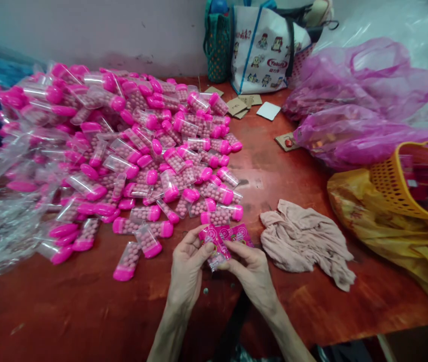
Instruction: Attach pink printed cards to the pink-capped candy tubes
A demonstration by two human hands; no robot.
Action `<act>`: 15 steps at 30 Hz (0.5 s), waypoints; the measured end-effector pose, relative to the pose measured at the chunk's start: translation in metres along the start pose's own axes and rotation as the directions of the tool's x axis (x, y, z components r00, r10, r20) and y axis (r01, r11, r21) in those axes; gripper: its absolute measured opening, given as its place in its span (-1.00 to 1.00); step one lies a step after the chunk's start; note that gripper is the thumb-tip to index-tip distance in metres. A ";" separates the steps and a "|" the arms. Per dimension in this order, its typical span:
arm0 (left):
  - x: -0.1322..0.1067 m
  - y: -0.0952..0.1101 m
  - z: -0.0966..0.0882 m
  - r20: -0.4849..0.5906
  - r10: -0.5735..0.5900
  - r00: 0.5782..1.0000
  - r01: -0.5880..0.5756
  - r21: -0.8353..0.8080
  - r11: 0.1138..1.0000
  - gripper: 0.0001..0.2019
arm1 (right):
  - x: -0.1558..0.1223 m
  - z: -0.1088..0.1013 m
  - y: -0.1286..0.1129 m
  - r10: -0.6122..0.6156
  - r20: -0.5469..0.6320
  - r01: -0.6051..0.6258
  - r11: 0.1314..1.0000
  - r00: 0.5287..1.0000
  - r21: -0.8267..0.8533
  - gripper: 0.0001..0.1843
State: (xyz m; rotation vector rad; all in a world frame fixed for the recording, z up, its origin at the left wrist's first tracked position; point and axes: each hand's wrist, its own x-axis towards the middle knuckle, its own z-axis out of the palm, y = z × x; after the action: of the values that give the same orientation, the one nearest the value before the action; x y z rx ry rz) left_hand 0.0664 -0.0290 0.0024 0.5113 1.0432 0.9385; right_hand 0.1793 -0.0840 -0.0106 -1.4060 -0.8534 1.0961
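Near the table's front, my left hand point(190, 266) pinches a small pink printed packet point(216, 241) between thumb and fingers. My right hand point(252, 269) closes on a second pink printed packet point(241, 233), its thumb and fingertips meeting the first one. The two packets overlap, so I cannot tell whether they are joined. Just beyond my hands spreads a large heap of clear plastic containers point(172, 161) with bright pink caps, filled with small pale pink balls. One container point(127, 261) lies apart at the heap's near edge, left of my left hand.
A crumpled beige cloth point(304, 244) lies right of my hands. Farther right are a yellow basket point(387, 176), a yellow bag point(364, 211) and purple plastic bags point(360, 110). A white carrier bag point(259, 50) and cardboard pieces point(237, 106) are at the back. Clear plastic film point(10, 236) covers the left.
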 end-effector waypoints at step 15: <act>-0.037 0.044 -0.065 -0.380 0.025 0.925 -0.004 0.056 0.998 -0.62 | -0.007 -0.006 -0.015 -0.189 0.140 0.225 0.922 0.972 -0.315 -0.68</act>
State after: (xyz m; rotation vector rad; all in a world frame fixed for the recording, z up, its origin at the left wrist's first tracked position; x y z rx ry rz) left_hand -0.0162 -0.0413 0.0247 0.3882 1.4210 1.0496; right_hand 0.1838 -0.0903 0.0047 -1.4962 -1.2812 0.8988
